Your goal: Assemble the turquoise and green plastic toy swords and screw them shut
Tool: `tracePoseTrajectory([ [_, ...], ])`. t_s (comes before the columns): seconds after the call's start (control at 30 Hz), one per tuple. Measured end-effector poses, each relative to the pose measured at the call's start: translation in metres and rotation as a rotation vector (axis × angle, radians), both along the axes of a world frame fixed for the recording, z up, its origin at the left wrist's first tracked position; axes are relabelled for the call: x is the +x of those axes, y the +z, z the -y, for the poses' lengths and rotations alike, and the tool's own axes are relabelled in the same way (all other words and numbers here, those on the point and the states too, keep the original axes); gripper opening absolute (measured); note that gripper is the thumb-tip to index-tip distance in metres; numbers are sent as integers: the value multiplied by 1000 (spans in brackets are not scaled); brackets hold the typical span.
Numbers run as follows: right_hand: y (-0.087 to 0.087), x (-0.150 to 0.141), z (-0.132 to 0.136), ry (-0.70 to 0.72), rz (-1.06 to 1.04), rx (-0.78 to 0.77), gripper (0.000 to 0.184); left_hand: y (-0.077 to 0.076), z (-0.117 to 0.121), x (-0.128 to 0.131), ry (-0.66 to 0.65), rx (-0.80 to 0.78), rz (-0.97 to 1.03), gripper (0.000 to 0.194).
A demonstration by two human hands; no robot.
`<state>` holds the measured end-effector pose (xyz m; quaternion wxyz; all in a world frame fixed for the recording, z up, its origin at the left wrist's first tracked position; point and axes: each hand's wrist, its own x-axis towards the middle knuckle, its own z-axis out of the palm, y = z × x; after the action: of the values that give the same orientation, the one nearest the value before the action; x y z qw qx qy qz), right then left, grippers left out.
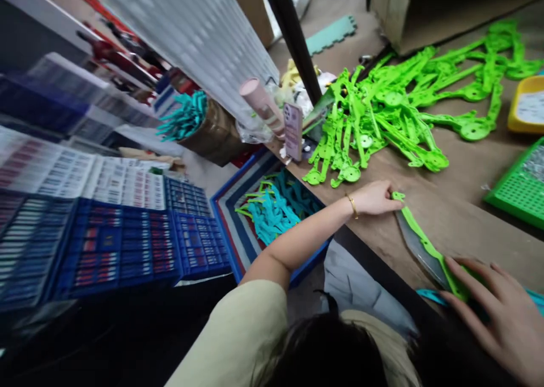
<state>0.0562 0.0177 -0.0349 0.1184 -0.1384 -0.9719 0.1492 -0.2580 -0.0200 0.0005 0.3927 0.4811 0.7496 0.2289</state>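
A long, curved lime-green plastic part (419, 226) with a clear panel along one edge lies slantwise over the brown-covered table. My left hand (376, 198), with a gold bracelet at the wrist, pinches its far, narrow end. At the near end, my right hand (497, 305) has its fingers and thumb around the same part, hiding some of it. Beneath and beside the right hand, bits of a blue plastic piece (431, 296) show. Beyond my left hand is a tangled heap of similar lime-green plastic parts (374, 112).
A blue crate (227, 234) holding turquoise and green parts stands below the table edge. A phone (293, 132) and a pink tumbler (261, 103) stand near a dark post (293, 35). Right are a green basket (516, 186) and yellow tray (516, 112). Blue crates (123, 245) are stacked left.
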Motion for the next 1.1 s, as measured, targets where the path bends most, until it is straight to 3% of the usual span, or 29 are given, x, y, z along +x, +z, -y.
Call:
tracePoseTrajectory([
  [0.07, -8, 3, -5, 7, -36, -7, 66, -5, -1, 3, 161, 21, 157, 31],
  [0.2, -11, 7, -6, -18, -57, -31, 83, -14, 4, 31, 638, 133, 782, 36],
  [0.27, -11, 10, -5, -27, -53, -59, 85, -16, 9, 50, 736, 177, 979, 44],
  [0.43, -9, 12, -4, 6, -34, -92, 70, -22, 25, 84, 608, 190, 1104, 67],
  [0.57, 13, -20, 0, -129, 55, -73, 50, -22, 34, 89, 636, 261, 1030, 69],
  [0.7, 38, -66, 9, -176, 212, 21, 53, -8, 45, 87, 637, 352, 989, 60],
  [0.8, 43, -85, 8, -204, 286, 42, 54, -3, 46, 82, 663, 331, 949, 54],
  [0.93, 44, -85, 6, -199, 276, -23, 56, 2, 44, 77, 647, 271, 953, 50],
  [1.1, 48, -76, 7, -174, 222, -75, 57, 17, 48, 50, 444, 141, 864, 43],
])
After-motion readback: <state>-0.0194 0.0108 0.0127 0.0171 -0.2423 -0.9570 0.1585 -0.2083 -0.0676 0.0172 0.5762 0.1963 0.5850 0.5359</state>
